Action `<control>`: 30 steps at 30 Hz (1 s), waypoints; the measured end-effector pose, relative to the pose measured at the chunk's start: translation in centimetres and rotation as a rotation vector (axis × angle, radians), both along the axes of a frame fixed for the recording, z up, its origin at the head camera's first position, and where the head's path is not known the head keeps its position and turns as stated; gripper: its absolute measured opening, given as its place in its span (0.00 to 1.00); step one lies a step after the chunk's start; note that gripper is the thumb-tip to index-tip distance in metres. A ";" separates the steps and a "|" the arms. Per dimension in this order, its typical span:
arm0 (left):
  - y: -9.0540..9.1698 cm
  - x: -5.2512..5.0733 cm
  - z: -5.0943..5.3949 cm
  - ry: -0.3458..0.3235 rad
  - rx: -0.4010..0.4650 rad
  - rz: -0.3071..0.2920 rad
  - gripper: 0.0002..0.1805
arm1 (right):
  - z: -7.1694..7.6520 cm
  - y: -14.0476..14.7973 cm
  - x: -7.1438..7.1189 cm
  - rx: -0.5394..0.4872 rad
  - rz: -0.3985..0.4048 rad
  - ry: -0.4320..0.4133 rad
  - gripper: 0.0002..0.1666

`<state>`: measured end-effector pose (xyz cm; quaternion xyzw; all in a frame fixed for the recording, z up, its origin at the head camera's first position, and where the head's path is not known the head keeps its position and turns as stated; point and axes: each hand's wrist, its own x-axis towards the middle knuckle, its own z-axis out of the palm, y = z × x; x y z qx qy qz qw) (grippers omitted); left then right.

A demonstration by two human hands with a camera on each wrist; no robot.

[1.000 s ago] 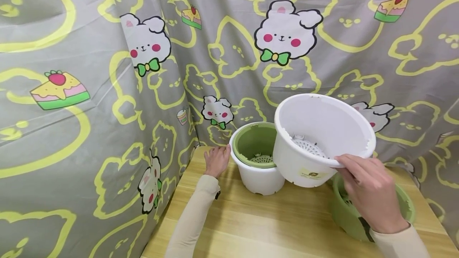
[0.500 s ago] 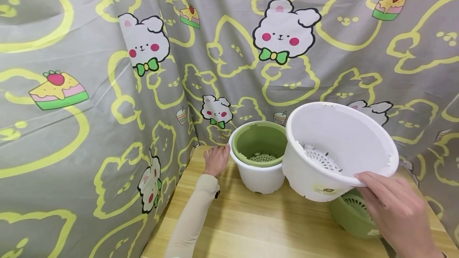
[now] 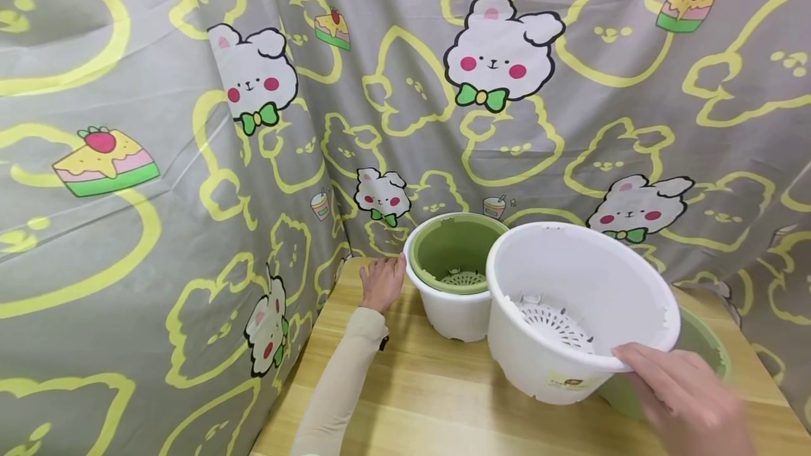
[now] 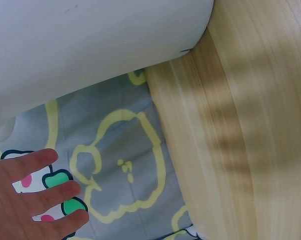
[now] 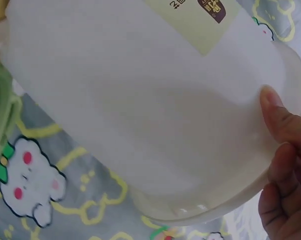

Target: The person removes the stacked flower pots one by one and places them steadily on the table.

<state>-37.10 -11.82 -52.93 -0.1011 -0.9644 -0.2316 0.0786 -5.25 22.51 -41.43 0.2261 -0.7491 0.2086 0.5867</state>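
Note:
My right hand [image 3: 684, 393] pinches the near right rim of a white flowerpot [image 3: 538, 364], thumb on the outside in the right wrist view. This pot is tilted toward me, with a slotted bottom and a yellowish label [image 5: 210, 25]. Left of it, a green flowerpot [image 3: 437, 259] sits nested in another white flowerpot [image 3: 453, 315] on the table. My left hand [image 3: 383, 283] touches that nested pair at the left rim. Its fingers [image 4: 55, 192] look straight and spread in the left wrist view. Behind the held pot, another green flowerpot [image 3: 706, 343] is mostly hidden.
The wooden table [image 3: 412, 400] runs under the pots toward me. A grey patterned curtain [image 3: 405, 69] hangs close behind the table and along its left side.
The held white pot shifts right, then comes lower and back slightly left, now covering more of the right-hand green pot. My left hand and the nested pots stay in place.

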 end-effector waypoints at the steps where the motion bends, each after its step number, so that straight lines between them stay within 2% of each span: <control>1: 0.0 0.0 0.0 -0.003 -0.003 0.001 0.43 | -0.4 -0.1 0.0 0.004 0.005 -0.002 0.34; 7: -0.1 0.0 -0.4 -0.008 -0.012 -0.002 0.45 | -3.3 -0.5 0.4 0.028 0.068 -0.019 0.30; 12: -0.1 -0.1 -0.5 -0.002 -0.007 -0.001 0.44 | -6.8 0.1 0.9 0.069 0.102 -0.075 0.29; 16: 0.0 -0.2 -0.4 -0.002 0.008 -0.002 0.41 | -9.5 1.1 1.4 0.168 0.151 -0.164 0.33; 19: 0.0 -0.3 -0.5 -0.004 0.016 0.002 0.39 | -11.0 1.4 1.9 0.236 0.133 -0.274 0.38; 21: 0.0 -0.5 -0.5 -0.007 0.017 0.004 0.39 | -12.0 1.3 2.1 0.262 0.108 -0.311 0.39; 26: -0.1 -0.6 -0.5 -0.010 0.015 0.004 0.40 | -14.0 0.3 2.8 0.198 0.040 -0.371 0.40; 30: -0.1 -0.5 -0.5 -0.012 0.019 0.004 0.41 | -15.2 -0.4 3.1 0.124 0.024 -0.387 0.40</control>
